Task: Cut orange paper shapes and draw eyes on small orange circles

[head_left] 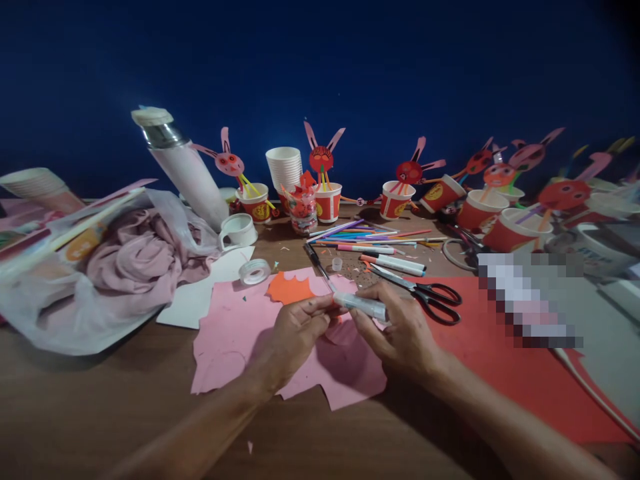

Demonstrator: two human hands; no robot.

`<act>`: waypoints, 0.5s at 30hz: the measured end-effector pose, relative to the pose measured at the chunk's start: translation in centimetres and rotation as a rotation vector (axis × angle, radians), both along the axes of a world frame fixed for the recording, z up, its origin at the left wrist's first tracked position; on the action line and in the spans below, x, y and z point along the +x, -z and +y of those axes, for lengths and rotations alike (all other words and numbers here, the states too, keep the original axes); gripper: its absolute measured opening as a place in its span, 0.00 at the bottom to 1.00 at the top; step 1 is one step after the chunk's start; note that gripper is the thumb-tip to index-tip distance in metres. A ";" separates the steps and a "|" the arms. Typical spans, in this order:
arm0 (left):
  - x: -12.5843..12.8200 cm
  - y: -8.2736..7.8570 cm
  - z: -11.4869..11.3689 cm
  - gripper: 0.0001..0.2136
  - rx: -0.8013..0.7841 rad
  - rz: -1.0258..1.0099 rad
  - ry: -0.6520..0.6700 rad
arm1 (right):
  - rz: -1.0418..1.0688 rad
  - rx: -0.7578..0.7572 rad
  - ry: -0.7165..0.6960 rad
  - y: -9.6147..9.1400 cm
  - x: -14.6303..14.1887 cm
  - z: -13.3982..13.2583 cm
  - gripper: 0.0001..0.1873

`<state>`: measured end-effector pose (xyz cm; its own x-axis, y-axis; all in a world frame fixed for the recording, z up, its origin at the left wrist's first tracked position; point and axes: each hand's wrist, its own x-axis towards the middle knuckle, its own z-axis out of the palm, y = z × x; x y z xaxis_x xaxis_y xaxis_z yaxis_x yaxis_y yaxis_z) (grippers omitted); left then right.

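Observation:
Fingers of my right hand (400, 333) are wrapped round a clear glue stick (365, 305), tilted with its end pointing left. That end meets the fingertips of my left hand (303, 333), which is closed in a pinch. Whatever my left fingers hold is mostly hidden; a bit of red or orange shows there. Beneath both hands lies a cut pink paper sheet (220, 340) with ragged edges. An orange paper scrap (290, 288) rests on it just beyond my left hand. A small clear cap (337, 264) stands past the glue stick. Black-handled scissors (433, 297) lie right of my right hand.
Red paper (480, 347) spreads at the right, beside a pixelated object with a cable. Markers (393, 263), coloured sticks (370, 233) and a tape roll (255, 272) lie ahead. Paper cups with rabbit figures (327, 203) line the back. A flask (187, 173) and plastic bag (75, 327) stand left.

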<state>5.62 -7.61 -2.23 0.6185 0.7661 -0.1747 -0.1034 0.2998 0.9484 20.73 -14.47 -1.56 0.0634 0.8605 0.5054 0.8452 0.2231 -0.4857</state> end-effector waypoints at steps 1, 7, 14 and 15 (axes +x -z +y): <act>-0.1 0.0 0.0 0.12 0.006 0.004 -0.001 | 0.003 -0.002 0.004 0.0 0.0 0.0 0.05; -0.6 0.8 0.4 0.14 0.039 0.058 0.011 | 0.045 -0.040 -0.021 0.3 -0.1 -0.1 0.05; 0.0 0.3 0.1 0.13 0.011 0.053 -0.022 | 0.069 -0.049 -0.029 0.1 0.1 -0.2 0.06; 0.0 0.2 0.1 0.13 0.006 0.052 -0.027 | 0.069 -0.050 -0.018 0.0 0.1 -0.2 0.06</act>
<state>5.66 -7.53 -2.39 0.5882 0.7833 -0.2012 -0.0622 0.2919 0.9544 20.83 -14.66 -1.61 0.0807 0.8857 0.4572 0.8054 0.2123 -0.5534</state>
